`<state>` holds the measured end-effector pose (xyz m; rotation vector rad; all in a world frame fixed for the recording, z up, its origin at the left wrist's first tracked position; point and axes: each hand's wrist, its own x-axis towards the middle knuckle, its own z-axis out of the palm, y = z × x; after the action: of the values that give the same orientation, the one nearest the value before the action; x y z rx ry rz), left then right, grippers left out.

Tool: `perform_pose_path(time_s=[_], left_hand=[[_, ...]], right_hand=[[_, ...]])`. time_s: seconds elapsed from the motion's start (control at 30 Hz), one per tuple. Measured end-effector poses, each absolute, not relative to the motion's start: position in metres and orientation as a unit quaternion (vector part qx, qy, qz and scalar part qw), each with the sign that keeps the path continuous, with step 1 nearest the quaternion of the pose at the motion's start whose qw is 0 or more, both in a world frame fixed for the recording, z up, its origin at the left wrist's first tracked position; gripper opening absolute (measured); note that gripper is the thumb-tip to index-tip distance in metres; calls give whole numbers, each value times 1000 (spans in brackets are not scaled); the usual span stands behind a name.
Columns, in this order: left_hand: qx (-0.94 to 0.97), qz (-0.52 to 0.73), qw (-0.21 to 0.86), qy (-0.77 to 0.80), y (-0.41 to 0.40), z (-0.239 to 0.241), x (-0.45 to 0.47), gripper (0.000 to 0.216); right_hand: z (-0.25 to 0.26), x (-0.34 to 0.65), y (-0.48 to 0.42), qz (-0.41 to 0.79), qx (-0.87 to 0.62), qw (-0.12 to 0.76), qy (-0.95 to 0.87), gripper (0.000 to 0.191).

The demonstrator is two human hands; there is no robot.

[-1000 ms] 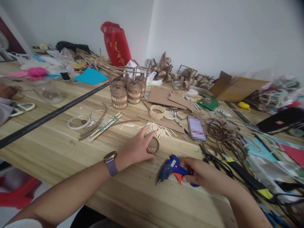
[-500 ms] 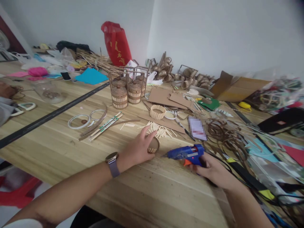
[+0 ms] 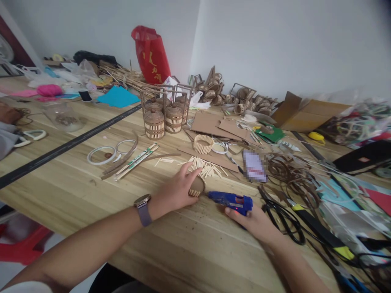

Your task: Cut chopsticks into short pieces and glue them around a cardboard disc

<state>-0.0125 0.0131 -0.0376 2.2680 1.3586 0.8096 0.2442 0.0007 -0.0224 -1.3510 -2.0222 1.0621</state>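
My left hand (image 3: 177, 187) grips a small round basket base (image 3: 197, 186), thumb at its near edge and fingers over the far side. Short wooden sticks stand around part of its rim. A blue hot glue gun (image 3: 230, 201) is in my right hand (image 3: 258, 221), its nozzle at the right edge of the base and a small red light glowing on its side. Whether the nozzle touches the base I cannot tell. Just behind the left hand lies a loose pile of short sticks (image 3: 209, 167). Beyond it stands a ring of sticks (image 3: 203, 144).
Lidded stick baskets with tall handles (image 3: 154, 124) stand behind. Packaged chopsticks (image 3: 136, 161) and white tape rings (image 3: 101, 155) lie left. On the right are black-handled scissors (image 3: 282, 219), a yellow-and-black cutter (image 3: 320, 230) and brown strips (image 3: 285, 171). Another person's hand (image 3: 9, 113) shows far left.
My right hand has brought the glue gun left and slightly down, its nozzle now at the base's edge. Black scissor handles have come into view behind it. My left hand stays almost in place.
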Motion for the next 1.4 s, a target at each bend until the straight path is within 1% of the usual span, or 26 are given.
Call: perform_pose_path(time_s=[0.53,1.4], left_hand=[[800,284,198,490,13,-35,-11,86],[804,280,192,488,13,-36,-13,87]], right_hand=[[-18,237,-3,343,-461,215,-790,28],[-17,233,-3,329,-468,185,-799,28]])
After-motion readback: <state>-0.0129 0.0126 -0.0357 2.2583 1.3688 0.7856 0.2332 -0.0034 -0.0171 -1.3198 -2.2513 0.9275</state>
